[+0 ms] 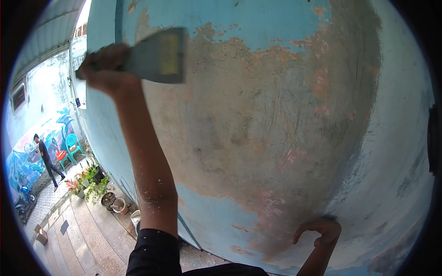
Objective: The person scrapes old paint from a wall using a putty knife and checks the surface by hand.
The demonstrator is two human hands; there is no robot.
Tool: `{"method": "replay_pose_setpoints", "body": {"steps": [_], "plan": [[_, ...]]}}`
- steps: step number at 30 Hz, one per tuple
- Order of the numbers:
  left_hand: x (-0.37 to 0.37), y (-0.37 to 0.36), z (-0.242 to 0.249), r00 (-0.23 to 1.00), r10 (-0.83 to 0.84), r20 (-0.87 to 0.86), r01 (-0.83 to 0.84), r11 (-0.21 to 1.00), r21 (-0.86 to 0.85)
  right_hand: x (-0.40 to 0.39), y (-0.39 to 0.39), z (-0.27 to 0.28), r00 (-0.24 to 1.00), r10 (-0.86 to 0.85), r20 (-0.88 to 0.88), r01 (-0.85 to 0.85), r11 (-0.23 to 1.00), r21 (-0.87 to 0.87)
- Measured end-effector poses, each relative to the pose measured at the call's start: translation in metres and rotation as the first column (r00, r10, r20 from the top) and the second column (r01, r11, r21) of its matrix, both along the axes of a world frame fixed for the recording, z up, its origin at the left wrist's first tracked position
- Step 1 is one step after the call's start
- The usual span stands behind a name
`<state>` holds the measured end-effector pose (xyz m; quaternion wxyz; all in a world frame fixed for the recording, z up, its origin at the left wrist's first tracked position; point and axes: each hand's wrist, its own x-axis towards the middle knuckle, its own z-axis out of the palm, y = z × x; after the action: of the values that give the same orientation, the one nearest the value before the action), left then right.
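My left hand point(108, 66) is raised at the upper left, its fingers wrapped round the handle of a wide scraper point(149, 55). The blade points right, in front of a wall point(258, 106) with a large bare grey-brown patch and flaking blue paint. Hand and scraper are slightly blurred; whether the blade touches the wall I cannot tell. Low on the right, my right hand point(322, 228) is at the wall surface, fingers loosely curved, with nothing visible in it.
Potted plants point(94, 181) and pots point(119, 206) stand on the floor along the wall's left side. Further off, a person point(45, 158) in dark clothes is near green chairs point(72, 144), with a motorbike point(26, 200) and a small box point(41, 235) at the far left.
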<state>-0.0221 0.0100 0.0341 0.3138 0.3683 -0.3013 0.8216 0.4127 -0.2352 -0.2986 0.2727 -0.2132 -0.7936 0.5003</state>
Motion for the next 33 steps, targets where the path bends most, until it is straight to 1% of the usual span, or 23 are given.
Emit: {"method": "replay_pose_setpoints", "body": {"steps": [1,2,3,4,5,6,8,10,11,12,13,14,16,17,18,19,20,22,23,26,27,30,33], "plan": [[-0.041,0.025,-0.002,0.912,-0.397,-0.104,0.409,0.866,0.288,0.0,0.0,0.0,1.0,-0.001,-0.002,0.001,1.0,0.0],[-0.03,0.025,0.001,0.911,-0.398,-0.104,0.411,0.867,0.282,-0.001,-0.001,-0.001,0.999,-0.034,0.008,0.034,0.999,-0.009],[-0.012,0.029,0.003,0.979,-0.205,-0.007,0.205,0.977,0.066,-0.001,-0.003,-0.003,0.998,-0.068,0.02,0.068,0.997,-0.019],[0.014,0.026,0.003,0.999,0.014,0.042,-0.007,0.986,-0.165,-0.001,-0.005,-0.004,0.997,-0.071,0.022,0.072,0.997,-0.021],[0.053,0.013,-0.005,0.991,-0.012,-0.133,-0.005,0.992,-0.122,-0.001,-0.005,-0.004,0.996,-0.083,0.018,0.084,0.996,-0.034],[0.069,0.001,-0.013,0.991,-0.013,-0.132,-0.003,0.993,-0.122,-0.002,-0.004,-0.005,0.996,-0.094,0.014,0.094,0.994,-0.048],[0.083,-0.021,-0.021,0.901,-0.238,-0.363,0.21,0.971,-0.115,-0.002,-0.005,-0.005,0.996,-0.093,0.006,0.093,0.994,-0.05],[0.056,-0.026,-0.014,0.926,-0.079,-0.37,0.142,0.979,0.145,-0.001,-0.003,-0.005,0.994,-0.105,-0.011,0.105,0.993,-0.052],[0.043,-0.028,-0.007,0.967,-0.077,-0.244,0.111,0.986,0.127,0.0,-0.002,-0.007,0.996,-0.079,-0.042,0.078,0.997,-0.019],[0.015,-0.018,0.001,0.926,-0.293,-0.239,0.342,0.918,0.199,0.001,-0.003,-0.009,0.996,-0.05,-0.072,0.051,0.999,0.013],[-0.005,-0.011,0.006,0.929,-0.341,-0.145,0.369,0.887,0.278,0.002,-0.005,-0.01,0.995,-0.059,-0.078,0.06,0.998,0.004],[-0.014,-0.016,0.007,0.953,-0.298,-0.051,0.301,0.921,0.246,0.001,-0.005,-0.009,0.996,-0.058,-0.067,0.059,0.998,0.012],[0.005,-0.022,0.01,0.97,-0.128,0.206,0.128,0.992,0.012,0.0,-0.002,-0.01,0.997,-0.05,-0.055,0.052,0.998,0.027],[0.029,-0.015,0.009,0.99,0.065,0.126,-0.054,0.995,-0.087,0.001,-0.002,-0.011,0.997,-0.042,-0.06,0.043,0.999,0.019],[0.05,-0.006,0.009,0.968,0.25,0.033,-0.241,0.956,-0.167,0.001,-0.001,-0.01,0.998,-0.033,-0.061,0.034,0.999,0.014],[0.055,-0.014,0.0,0.999,-0.028,-0.016,0.026,0.993,-0.111,0.002,0.0,-0.009,0.998,-0.028,-0.06,0.029,1.0,0.012],[0.046,-0.011,-0.003,1.0,-0.021,-0.019,0.019,0.993,-0.115,0.001,-0.001,-0.009,0.998,-0.028,-0.057,0.029,1.0,0.007],[0.023,-0.008,-0.007,0.985,-0.08,-0.155,0.096,0.99,0.1,-0.001,-0.001,-0.005,0.998,-0.023,-0.054,0.023,1.0,0.005],[0.016,-0.013,-0.008,0.986,-0.118,-0.121,0.127,0.99,0.065,-0.003,-0.002,-0.002,0.999,-0.047,-0.019,0.047,0.999,-0.019],[0.007,-0.022,-0.009,0.988,-0.132,-0.079,0.135,0.99,0.033,-0.003,-0.005,-0.001,0.997,-0.074,0.027,0.075,0.996,-0.051],[0.006,-0.022,-0.011,0.99,-0.085,-0.117,0.092,0.994,0.057,-0.002,-0.004,-0.001,0.997,-0.073,0.035,0.075,0.996,-0.051],[0.015,-0.024,-0.017,0.982,-0.033,-0.187,0.052,0.994,0.095,-0.001,-0.002,-0.001,0.998,-0.049,0.048,0.051,0.998,-0.043],[0.033,-0.034,-0.026,0.979,0.001,-0.203,0.013,0.998,0.068,-0.001,-0.004,-0.002,0.998,-0.062,0.022,0.063,0.997,-0.05]]}}
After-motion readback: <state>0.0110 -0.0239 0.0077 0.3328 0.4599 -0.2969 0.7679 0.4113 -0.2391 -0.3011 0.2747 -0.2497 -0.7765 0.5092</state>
